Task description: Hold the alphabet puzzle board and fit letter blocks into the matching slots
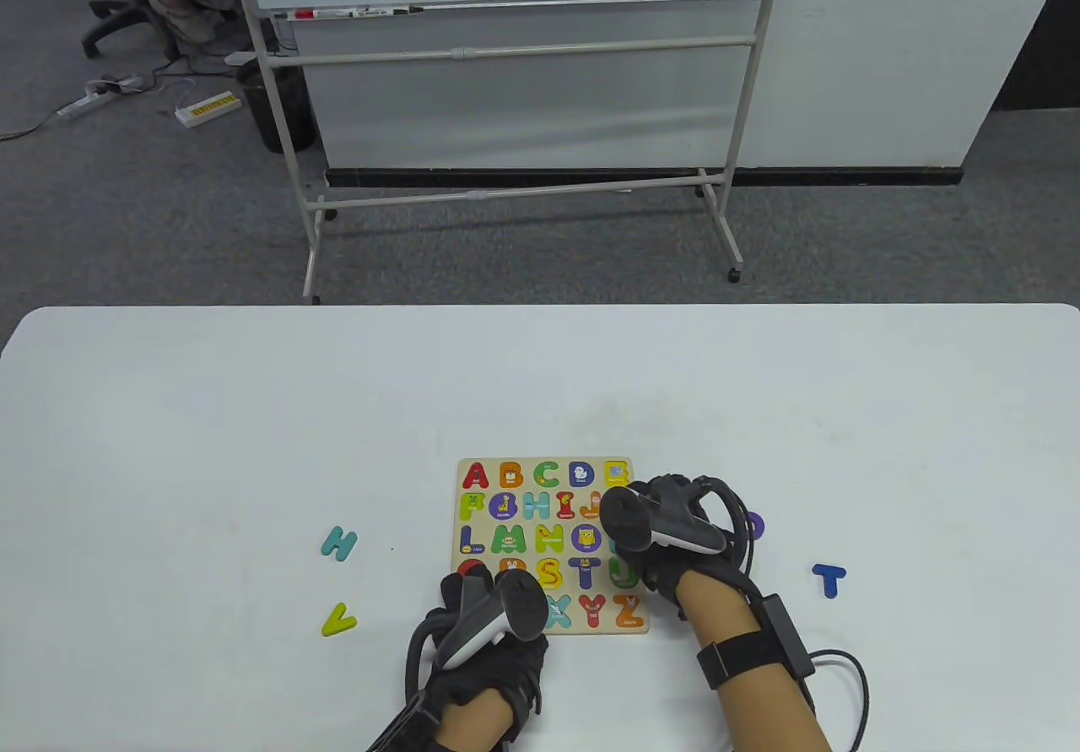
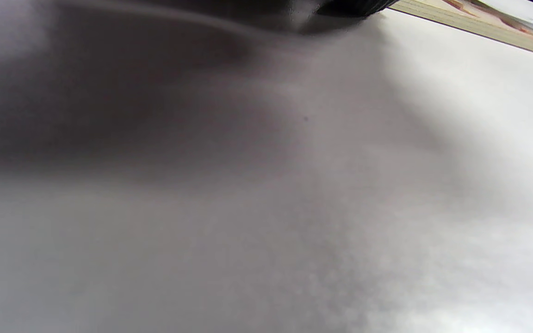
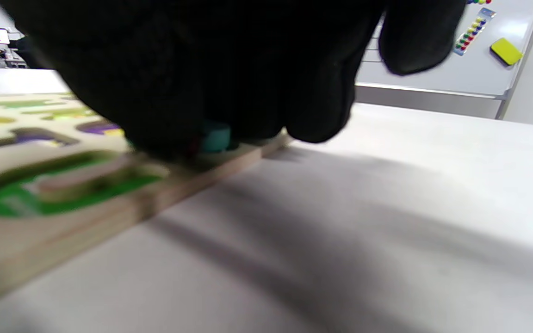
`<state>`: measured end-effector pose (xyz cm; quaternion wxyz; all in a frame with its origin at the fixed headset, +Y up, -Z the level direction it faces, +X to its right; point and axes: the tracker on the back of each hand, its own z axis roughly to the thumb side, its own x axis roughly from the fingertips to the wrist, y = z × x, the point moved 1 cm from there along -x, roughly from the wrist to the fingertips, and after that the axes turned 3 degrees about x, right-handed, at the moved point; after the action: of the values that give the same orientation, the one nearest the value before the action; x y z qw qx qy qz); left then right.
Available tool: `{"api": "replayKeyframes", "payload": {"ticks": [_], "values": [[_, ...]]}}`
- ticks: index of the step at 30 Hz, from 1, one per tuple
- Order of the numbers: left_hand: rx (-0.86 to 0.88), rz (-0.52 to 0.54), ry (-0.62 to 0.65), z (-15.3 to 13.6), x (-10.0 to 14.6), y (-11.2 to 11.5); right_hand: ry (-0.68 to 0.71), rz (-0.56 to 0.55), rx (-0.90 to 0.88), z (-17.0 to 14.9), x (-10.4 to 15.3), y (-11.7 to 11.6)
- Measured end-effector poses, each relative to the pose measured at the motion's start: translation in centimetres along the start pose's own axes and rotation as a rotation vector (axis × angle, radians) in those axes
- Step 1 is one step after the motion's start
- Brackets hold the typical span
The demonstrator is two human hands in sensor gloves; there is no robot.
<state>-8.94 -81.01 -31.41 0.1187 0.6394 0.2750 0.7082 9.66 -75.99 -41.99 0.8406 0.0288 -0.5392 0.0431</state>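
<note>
The alphabet puzzle board (image 1: pixel 515 503) lies flat at the table's near middle, most of its slots filled with coloured letters. My left hand (image 1: pixel 472 576) rests on its near left corner, fingers hidden under the tracker. The left wrist view shows only a glove edge (image 2: pixel 350 5) and the board's edge (image 2: pixel 479 32). My right hand (image 1: pixel 650 570) is over the board's right side. In the right wrist view its fingers (image 3: pixel 257 83) press a teal letter block (image 3: pixel 215 136) down at the board's right edge (image 3: pixel 109 217), beside a green slot (image 3: pixel 26 196).
Loose letters lie on the white table (image 1: pixel 169 448): a teal H (image 1: pixel 339 543) and a yellow-green V (image 1: pixel 337 619) left of the board, a blue T (image 1: pixel 829 579) to the right, and a purple letter (image 1: pixel 755 524) half hidden behind my right hand.
</note>
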Motion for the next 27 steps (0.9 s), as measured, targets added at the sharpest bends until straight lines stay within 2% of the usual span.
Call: {"api": "replayKeyframes", "payload": {"ticks": [12, 21, 27], "values": [[0.0, 0.001, 0.0, 0.0, 0.0, 0.0, -0.036, -0.01, 0.051, 0.8, -0.1, 0.2], [-0.001, 0.001, 0.001, 0.0, 0.0, 0.0, -0.002, -0.075, 0.204, 2.4, 0.2, 0.5], [-0.001, 0.001, 0.001, 0.0, 0.0, 0.0, 0.028, -0.094, 0.218, 2.6, 0.7, 0.1]]}}
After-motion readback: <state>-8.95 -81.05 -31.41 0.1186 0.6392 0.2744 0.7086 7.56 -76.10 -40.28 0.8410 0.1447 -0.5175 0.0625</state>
